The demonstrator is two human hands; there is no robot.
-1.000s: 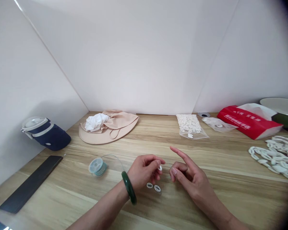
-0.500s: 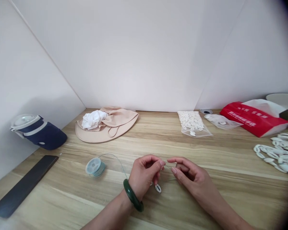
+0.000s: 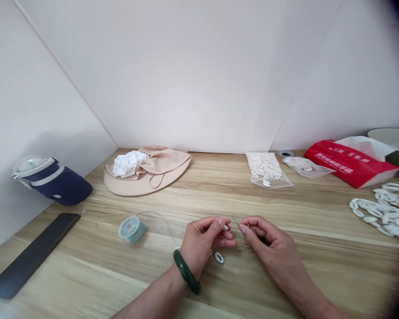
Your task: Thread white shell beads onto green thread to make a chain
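Left hand pinches a small white shell, right hand closes narrowly at the thread just beside it. Keep both pinches short and the thread taut — another shell sits just below, and the thread runs back to the spool.

The left hand and right hand are shown bare, with short nails, and 1 thick, glossy, dark green bangle is worn around the left wrist.
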